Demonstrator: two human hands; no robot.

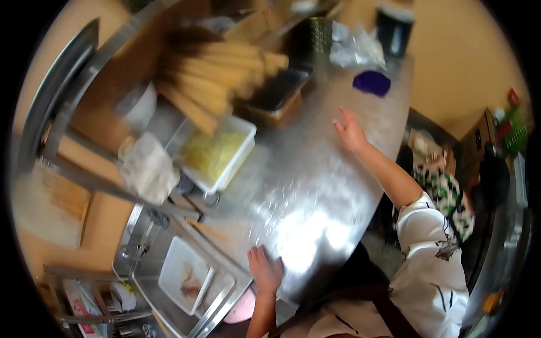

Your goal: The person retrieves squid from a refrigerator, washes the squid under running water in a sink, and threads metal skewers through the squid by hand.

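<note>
Passage is offered by the counter (pixel 315 174) between left hand (pixel 265 273) and right hand (pixel 352 134); far side is blocked by tub (pixel 232 165) and dark tray (pixel 280 89). Beyond right hand, way is obstructed by purple item (pixel 372 83) and clear bag (pixel 358 49).

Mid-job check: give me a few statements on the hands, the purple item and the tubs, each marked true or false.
1. The right hand grips the purple item. False: the hand is apart from it.
2. The left hand is nearer the sink than the right hand is. True.
3. A white tub sits in the sink. True.
4. The tub with yellowish contents is also in the sink. False: it stands outside it.
5. A plastic bag lies near the purple item. True.
</note>
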